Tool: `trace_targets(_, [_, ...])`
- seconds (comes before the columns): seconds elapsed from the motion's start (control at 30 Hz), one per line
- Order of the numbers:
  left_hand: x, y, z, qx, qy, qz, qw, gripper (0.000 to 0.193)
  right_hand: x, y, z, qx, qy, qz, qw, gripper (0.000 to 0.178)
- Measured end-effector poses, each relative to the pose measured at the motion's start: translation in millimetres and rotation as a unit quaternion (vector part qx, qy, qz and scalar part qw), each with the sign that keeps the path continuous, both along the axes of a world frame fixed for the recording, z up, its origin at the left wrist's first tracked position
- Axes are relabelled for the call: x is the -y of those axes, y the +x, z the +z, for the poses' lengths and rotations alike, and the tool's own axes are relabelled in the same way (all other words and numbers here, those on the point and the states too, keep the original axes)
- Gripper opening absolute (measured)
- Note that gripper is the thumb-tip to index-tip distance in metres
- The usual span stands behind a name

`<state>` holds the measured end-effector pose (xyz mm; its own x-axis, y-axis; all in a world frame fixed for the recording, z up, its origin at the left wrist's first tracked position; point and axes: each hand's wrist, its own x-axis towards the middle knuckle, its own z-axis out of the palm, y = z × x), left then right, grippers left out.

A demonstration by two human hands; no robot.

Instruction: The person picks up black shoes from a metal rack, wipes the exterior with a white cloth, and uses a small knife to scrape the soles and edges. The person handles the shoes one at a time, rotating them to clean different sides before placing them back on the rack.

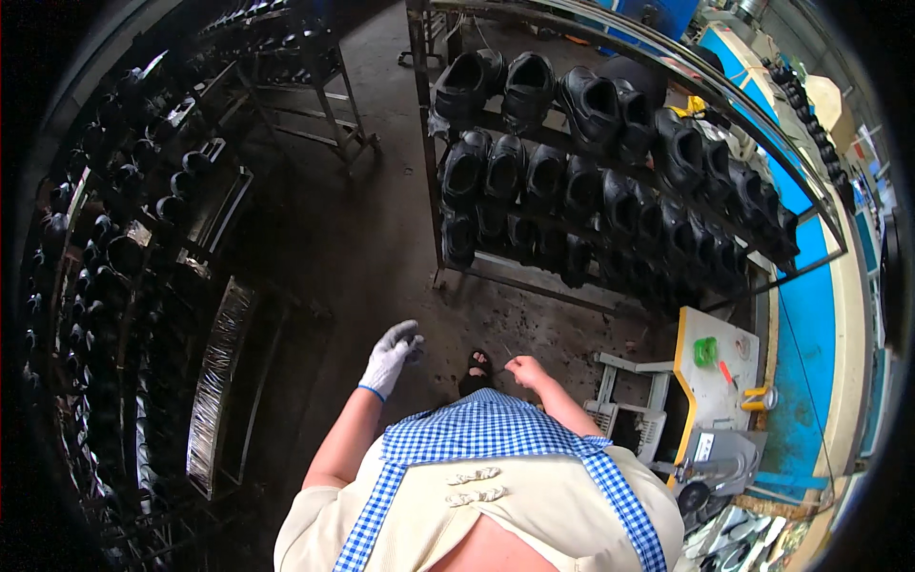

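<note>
My left hand (389,357) wears a white knitted glove with grey fingertips and a blue cuff. Its fingers are loosely bent and partly apart, with nothing seen in them. It hangs over the dark floor, left of my checked apron (491,424). My bare right hand (523,370) is closed in a pinch, with a thin pale sliver-like thing (509,353) sticking out of the fingertips; its kind is too small to tell. Ahead of both hands, a metal rack (553,298) bears rows of black shoes (545,178). Neither hand touches the rack.
To the right stands a sewing machine (720,462) by a white worktable (701,367) with a green holder (705,352) and a yellow thread spool (759,398). A pedal frame (626,419) is under it. More shoe racks (224,381) line the left; another rack (348,119) stands farther off.
</note>
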<state>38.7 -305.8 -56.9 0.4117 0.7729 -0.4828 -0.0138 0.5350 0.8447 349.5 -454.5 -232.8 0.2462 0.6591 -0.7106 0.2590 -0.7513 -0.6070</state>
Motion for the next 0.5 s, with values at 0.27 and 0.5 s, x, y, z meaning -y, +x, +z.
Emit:
trace_targets(0.27, [-132, 114, 71, 0.060, 0.144, 0.014, 0.988, 0.038, -102, 76, 23, -0.084, 0.095, -0.057, 0.990, 0.019])
trace_targets(0.5, [-228, 183, 175, 0.041, 0.504, 0.088, 0.858, 0.054, -122, 105, 34, -0.189, 0.076, -0.162, 0.966, 0.024])
